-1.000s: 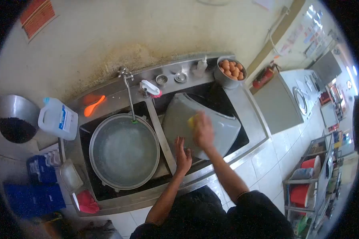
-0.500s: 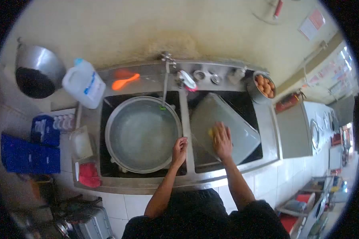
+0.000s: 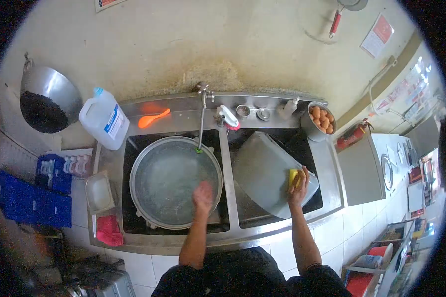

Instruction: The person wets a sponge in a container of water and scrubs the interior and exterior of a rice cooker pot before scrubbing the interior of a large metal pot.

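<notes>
My right hand (image 3: pixel 297 190) presses a yellow sponge (image 3: pixel 293 176) against a large grey, smooth-sided piece (image 3: pixel 267 171) lying at a slant in the right sink basin. The sponge is at that piece's right end. Over the right part of a big round metal pot (image 3: pixel 135 190) full of cloudy water (image 3: pixel 171 175), my left hand (image 3: pixel 202 196) is smeared by motion, its fingers indistinct. The pot fills most of the left basin. A tap (image 3: pixel 202 116) hangs above its far rim.
Behind the basins sit an orange spoon (image 3: pixel 153 118), a white-and-pink brush (image 3: pixel 229 118) and a pot of eggs (image 3: pixel 319 123). To the left are a white jug (image 3: pixel 104 119), a plastic tub (image 3: pixel 99 192) and a red cloth (image 3: pixel 109 230). Blue crates (image 3: pixel 32 200) stand beyond.
My right hand has slid right with the sponge, toward the grey piece's right end. My left hand has moved from the pot's right rim to over the water. The camera view has shifted slightly.
</notes>
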### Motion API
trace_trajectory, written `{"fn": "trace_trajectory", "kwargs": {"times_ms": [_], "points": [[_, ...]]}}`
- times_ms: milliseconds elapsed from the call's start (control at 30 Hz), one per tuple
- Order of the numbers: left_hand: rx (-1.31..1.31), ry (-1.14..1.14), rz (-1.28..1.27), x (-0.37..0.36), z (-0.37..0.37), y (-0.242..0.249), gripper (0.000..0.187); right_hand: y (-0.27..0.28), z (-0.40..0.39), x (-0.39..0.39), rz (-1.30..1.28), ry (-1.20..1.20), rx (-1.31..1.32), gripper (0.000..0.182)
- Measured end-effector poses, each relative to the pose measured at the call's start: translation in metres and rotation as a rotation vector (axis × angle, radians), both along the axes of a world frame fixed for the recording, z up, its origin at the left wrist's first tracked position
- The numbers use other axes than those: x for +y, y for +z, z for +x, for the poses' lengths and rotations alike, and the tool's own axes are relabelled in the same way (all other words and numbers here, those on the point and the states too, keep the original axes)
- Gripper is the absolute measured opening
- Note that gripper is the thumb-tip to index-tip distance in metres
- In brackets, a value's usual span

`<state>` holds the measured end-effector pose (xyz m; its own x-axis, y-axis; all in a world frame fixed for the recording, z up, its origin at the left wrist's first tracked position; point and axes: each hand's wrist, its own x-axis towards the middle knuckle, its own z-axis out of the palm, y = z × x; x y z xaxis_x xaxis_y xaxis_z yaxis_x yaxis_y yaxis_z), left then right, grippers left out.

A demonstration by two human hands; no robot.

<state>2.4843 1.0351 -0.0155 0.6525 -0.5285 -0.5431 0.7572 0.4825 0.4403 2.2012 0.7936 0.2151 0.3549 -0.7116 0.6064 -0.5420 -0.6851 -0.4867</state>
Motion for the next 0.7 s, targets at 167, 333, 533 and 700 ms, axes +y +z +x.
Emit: {"fn": "trace_trajectory", "kwargs": {"times_ms": [167,333,533,700], "points": [[-0.051,-0.339,-0.521,-0.107,-0.092,0.192,0.054,0.009,0.0,0.007,-0.032,0.022,0.002,0.045],[-0.315,-0.447,-0.305,-0.113,-0.093,0.208,0.068,0.015,-0.004,0.007,-0.014,-0.034,-0.048,0.03],[-0.382,-0.228,0.235,-0.012,-0.069,0.124,0.063,-0.007,0.019,0.033,-0.157,-0.113,0.121,0.035],[-0.563,-0.315,0.268,0.017,-0.099,0.113,0.051,-0.022,0.029,0.077,-0.075,0.483,0.438,0.054]]}}
